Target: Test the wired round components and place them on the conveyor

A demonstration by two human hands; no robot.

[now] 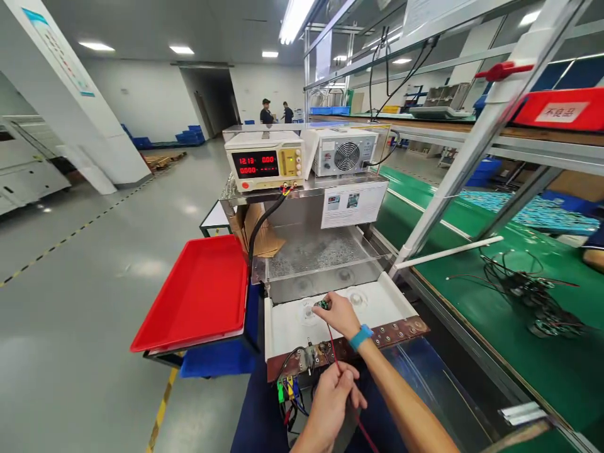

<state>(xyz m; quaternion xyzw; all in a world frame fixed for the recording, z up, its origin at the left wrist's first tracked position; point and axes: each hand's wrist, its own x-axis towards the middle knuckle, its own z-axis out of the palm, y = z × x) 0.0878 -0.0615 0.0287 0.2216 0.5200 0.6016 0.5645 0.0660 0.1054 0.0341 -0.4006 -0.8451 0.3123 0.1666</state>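
My right hand (340, 313) reaches over a white tray (382, 302) and pinches a small green and black part (323, 304) at its fingertips. It wears a blue wristband (361, 336). My left hand (333, 402) is closed near my lap on a thin red wire (333, 350) that runs up toward the part. Between the hands lies a brown copper-clad bar (396, 332) with a small metal fixture (309, 357) and coloured plugs (287, 389) hanging below it.
An empty red tray (198, 292) sits to the left. Behind the white tray stand a clear box of small metal bits (316, 255), a power supply (264, 160) with red digits and a fan unit (344, 151). A green conveyor (495, 302) with tangled wires (533, 296) runs right.
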